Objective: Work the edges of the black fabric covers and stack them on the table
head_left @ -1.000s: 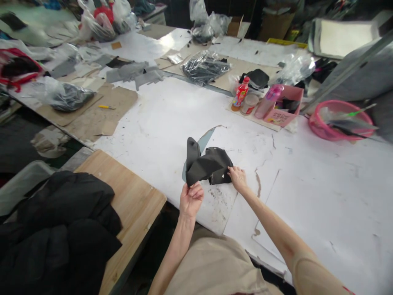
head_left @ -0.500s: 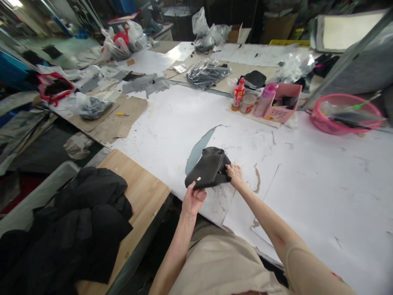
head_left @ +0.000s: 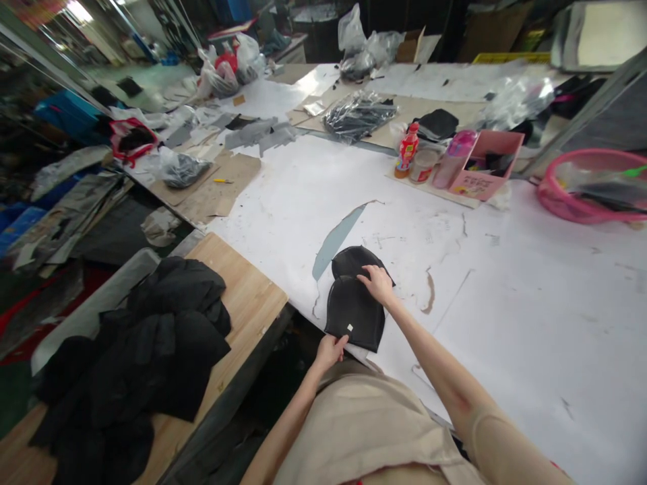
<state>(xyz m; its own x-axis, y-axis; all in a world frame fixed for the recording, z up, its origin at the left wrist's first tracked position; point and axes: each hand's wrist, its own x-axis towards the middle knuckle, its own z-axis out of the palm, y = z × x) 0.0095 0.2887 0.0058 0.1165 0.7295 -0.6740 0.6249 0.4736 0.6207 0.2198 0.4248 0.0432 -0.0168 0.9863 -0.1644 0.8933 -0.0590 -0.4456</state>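
A black leather-like piece (head_left: 356, 310) of two rounded, overlapping panels lies flattened at the near edge of the white table, a small white sticker on its lower panel. My left hand (head_left: 331, 351) pinches the near edge beside that sticker, thumb on top. On the far panel (head_left: 356, 258), near where the two panels meet, rests my right hand (head_left: 378, 283), its fingers stretched out and slightly apart. A grey-blue patch (head_left: 336, 242) shows on the tabletop just beyond the piece.
Dark cloth (head_left: 166, 337) is heaped on a wooden board (head_left: 253, 283) at left. Farther back stand a red-labelled bottle (head_left: 407, 151), a glass jar (head_left: 423, 165), a pink box (head_left: 485, 175) and a pink basket (head_left: 576, 209). Bagged dark pieces (head_left: 356, 114) lie behind them.
The black piece, bunched and lifted before, is now laid out flatter and nearer to me. My right hand has moved from its right side onto its top; my left has come closer to me.
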